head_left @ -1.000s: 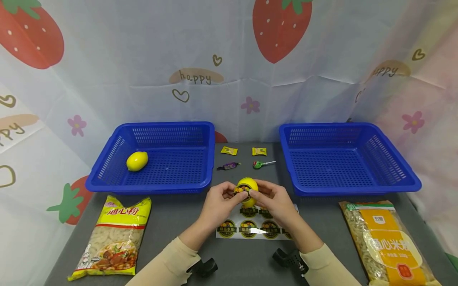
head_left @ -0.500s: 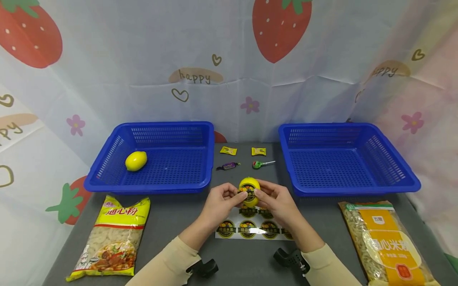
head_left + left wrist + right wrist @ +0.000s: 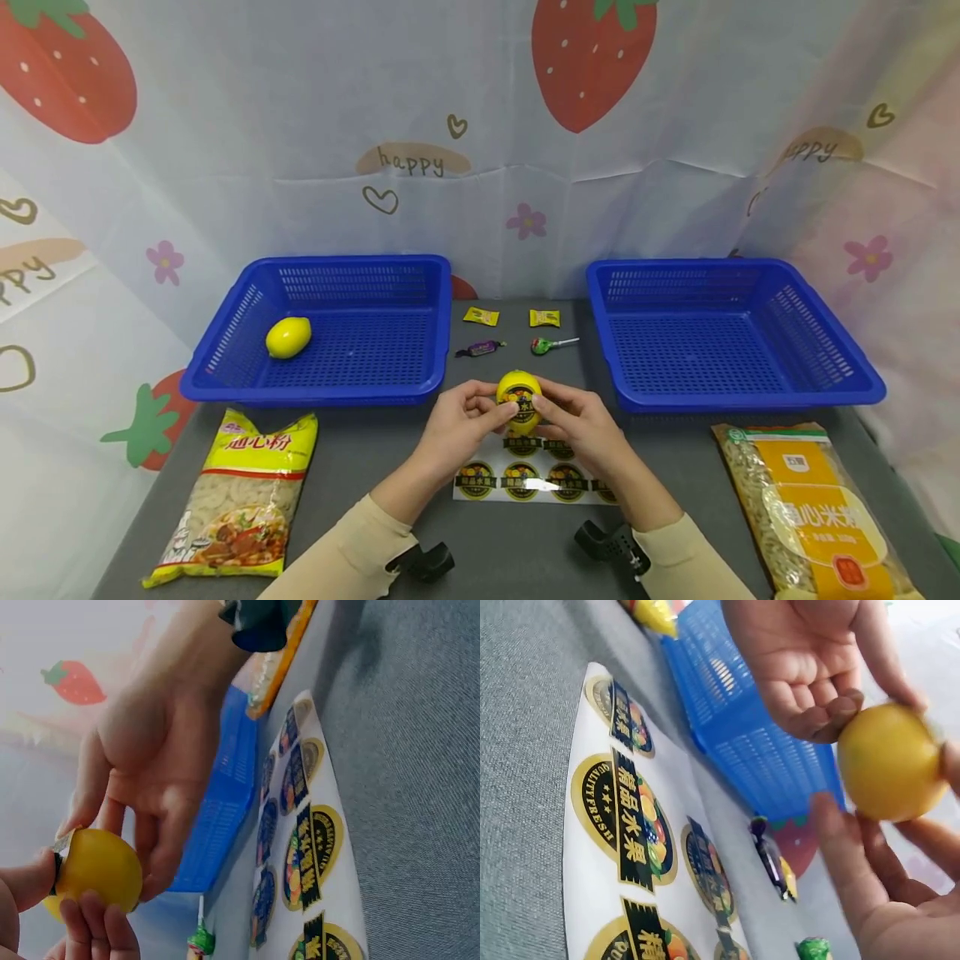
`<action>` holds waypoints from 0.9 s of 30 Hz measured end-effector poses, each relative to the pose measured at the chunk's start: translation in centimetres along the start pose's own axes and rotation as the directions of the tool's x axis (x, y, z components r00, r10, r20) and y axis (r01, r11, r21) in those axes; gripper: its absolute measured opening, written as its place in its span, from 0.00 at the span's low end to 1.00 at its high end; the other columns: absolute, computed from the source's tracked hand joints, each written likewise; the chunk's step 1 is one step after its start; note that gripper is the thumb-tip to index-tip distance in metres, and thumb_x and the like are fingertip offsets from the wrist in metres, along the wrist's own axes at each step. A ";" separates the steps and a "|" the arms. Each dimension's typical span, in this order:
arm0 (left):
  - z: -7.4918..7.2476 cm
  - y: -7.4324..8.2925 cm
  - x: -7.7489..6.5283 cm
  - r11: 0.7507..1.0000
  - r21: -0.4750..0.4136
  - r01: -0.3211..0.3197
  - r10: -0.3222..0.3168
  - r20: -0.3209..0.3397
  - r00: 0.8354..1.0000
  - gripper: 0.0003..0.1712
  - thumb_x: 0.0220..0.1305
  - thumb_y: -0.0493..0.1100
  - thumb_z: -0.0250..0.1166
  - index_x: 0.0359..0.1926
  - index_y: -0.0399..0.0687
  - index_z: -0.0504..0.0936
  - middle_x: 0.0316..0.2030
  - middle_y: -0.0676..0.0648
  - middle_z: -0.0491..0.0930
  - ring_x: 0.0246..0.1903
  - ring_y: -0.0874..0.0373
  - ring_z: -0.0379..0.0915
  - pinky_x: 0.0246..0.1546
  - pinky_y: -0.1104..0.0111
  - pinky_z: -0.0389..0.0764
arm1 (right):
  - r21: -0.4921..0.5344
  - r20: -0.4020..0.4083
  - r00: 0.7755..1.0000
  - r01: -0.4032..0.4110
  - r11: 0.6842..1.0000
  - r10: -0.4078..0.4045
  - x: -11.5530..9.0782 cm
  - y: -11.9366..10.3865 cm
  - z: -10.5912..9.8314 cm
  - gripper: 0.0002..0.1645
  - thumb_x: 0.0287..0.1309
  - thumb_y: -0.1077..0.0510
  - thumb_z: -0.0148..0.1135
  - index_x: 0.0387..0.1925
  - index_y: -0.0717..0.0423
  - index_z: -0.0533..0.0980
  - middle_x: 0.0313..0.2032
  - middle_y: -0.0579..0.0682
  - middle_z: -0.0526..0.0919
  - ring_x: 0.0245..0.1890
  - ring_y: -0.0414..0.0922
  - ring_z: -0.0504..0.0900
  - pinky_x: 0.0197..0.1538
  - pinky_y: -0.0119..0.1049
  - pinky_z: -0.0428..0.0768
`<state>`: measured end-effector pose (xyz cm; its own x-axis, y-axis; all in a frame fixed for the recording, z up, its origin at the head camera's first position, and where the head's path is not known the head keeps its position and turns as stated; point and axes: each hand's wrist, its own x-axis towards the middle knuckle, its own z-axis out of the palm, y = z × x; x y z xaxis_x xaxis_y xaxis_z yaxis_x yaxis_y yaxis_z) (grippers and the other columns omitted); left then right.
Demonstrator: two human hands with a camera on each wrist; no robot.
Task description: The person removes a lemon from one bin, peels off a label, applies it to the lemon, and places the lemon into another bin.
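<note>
Between both hands, above the table, is a yellow lemon with a round black-and-gold sticker on its near face. My left hand grips it from the left, the thumb on the sticker. From the other side my right hand holds it, its thumb at the sticker's right edge. In the left wrist view the sticker's edge lies under a thumb on the lemon. Beneath the hands lies a white sheet of round stickers, partly hidden by them.
A blue basket at left holds another lemon; a second blue basket stands at right. Between them lie yellow-wrapped candies, a purple candy and a lollipop. Pasta bags flank the sheet.
The lemon has turned slightly between the hands, and the sticker now sits centred on the face toward me. The thumbs have shifted a little over it; both hands keep their hold.
</note>
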<state>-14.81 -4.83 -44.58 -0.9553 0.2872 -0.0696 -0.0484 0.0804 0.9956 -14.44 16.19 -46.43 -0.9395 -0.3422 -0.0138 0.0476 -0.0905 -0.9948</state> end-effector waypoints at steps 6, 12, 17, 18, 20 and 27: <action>-0.1 -0.2 -0.1 1.000 -0.005 -0.010 0.010 -0.032 0.999 0.21 0.63 0.43 0.73 0.54 0.39 0.81 0.30 0.43 0.83 0.34 0.45 0.82 0.40 0.58 0.82 | -0.075 0.001 1.000 0.021 0.997 -0.021 -0.1 -0.4 0.1 0.31 0.73 0.53 0.58 0.71 0.62 0.67 0.66 0.65 0.73 0.56 0.47 0.83 0.55 0.53 0.82; 0.0 -0.4 0.0 1.000 0.011 0.012 -0.012 -0.029 1.000 0.19 0.63 0.43 0.72 0.51 0.39 0.81 0.30 0.42 0.86 0.33 0.46 0.84 0.45 0.53 0.84 | -0.136 -0.047 0.999 0.001 0.991 -0.007 -0.1 -0.5 -0.1 0.31 0.70 0.51 0.63 0.68 0.61 0.71 0.62 0.63 0.78 0.53 0.48 0.85 0.51 0.50 0.85; -0.1 -0.6 0.2 0.999 -0.030 0.031 -0.031 -0.023 0.999 0.16 0.63 0.41 0.72 0.48 0.37 0.82 0.28 0.46 0.87 0.33 0.44 0.85 0.43 0.60 0.86 | -0.116 -0.053 0.999 0.004 0.993 -0.010 -0.2 -0.2 -0.3 0.30 0.70 0.52 0.62 0.68 0.61 0.72 0.62 0.64 0.78 0.52 0.48 0.86 0.52 0.56 0.82; -0.1 -0.6 0.2 0.999 -0.037 0.031 -0.032 -0.019 0.999 0.16 0.63 0.40 0.72 0.48 0.37 0.82 0.28 0.46 0.87 0.33 0.45 0.86 0.42 0.61 0.86 | -0.106 -0.055 0.998 0.007 0.994 -0.013 -0.2 -0.2 -0.4 0.30 0.70 0.52 0.62 0.68 0.61 0.72 0.62 0.65 0.78 0.52 0.48 0.86 0.52 0.57 0.82; -0.2 -0.7 0.3 0.998 -0.058 0.034 -0.034 -0.013 0.999 0.16 0.63 0.39 0.72 0.49 0.36 0.82 0.29 0.46 0.88 0.31 0.48 0.86 0.42 0.62 0.86 | -0.079 -0.051 0.999 0.013 0.997 -0.017 -0.3 -0.1 -0.5 0.30 0.70 0.53 0.61 0.68 0.61 0.71 0.62 0.65 0.77 0.52 0.48 0.86 0.52 0.56 0.83; -0.3 -0.8 0.4 0.997 -0.076 0.027 -0.028 -0.015 0.999 0.16 0.65 0.41 0.70 0.50 0.35 0.85 0.39 0.42 0.89 0.32 0.59 0.85 0.44 0.62 0.86 | 0.021 -0.058 0.998 -0.019 1.000 0.021 -0.4 -0.3 -0.6 0.30 0.72 0.55 0.58 0.70 0.63 0.67 0.67 0.66 0.72 0.57 0.48 0.83 0.51 0.46 0.85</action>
<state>-15.23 -5.02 -45.36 -0.9579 0.2703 -0.0967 -0.0963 0.0150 0.9952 -14.29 16.91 -46.21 -0.9564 -0.2893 -0.0401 0.0727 -0.1030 -0.9920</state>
